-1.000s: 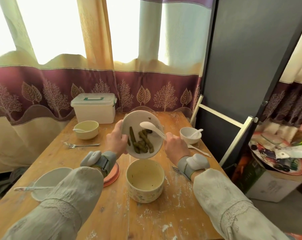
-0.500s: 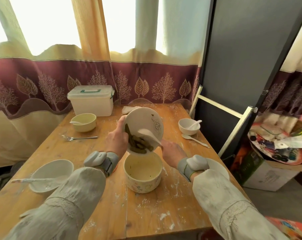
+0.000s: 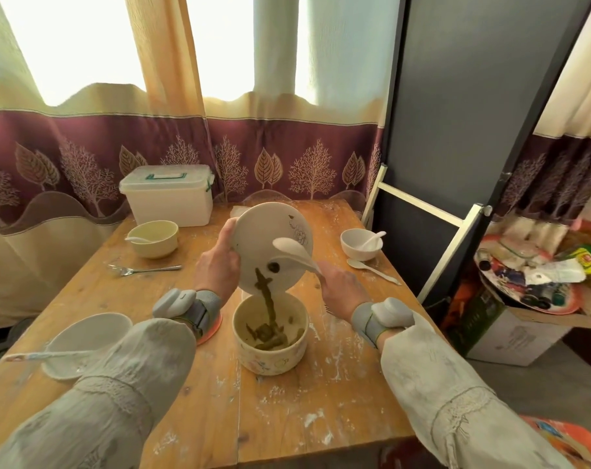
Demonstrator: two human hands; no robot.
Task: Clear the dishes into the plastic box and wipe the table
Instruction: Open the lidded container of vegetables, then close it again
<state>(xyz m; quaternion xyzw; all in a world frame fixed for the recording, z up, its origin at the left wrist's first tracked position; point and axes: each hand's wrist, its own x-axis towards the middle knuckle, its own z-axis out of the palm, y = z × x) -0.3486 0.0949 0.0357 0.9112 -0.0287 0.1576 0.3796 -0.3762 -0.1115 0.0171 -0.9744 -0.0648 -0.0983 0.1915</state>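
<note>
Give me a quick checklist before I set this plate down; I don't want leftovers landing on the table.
1. Plate tipped over the big bowl: ok, the greens are falling inside its rim.
2. Plate scraped clean: not ok, one dark bit clings near its lower edge.
3. Left hand grip on the plate rim: ok.
4. Right hand grip on the white spoon: ok, the spoon's bowl is against the plate.
5. Plastic box ready for dishes: not ok, lid on.
6. Room to put the plate down: ok, bare wood beyond the bowl.
</note>
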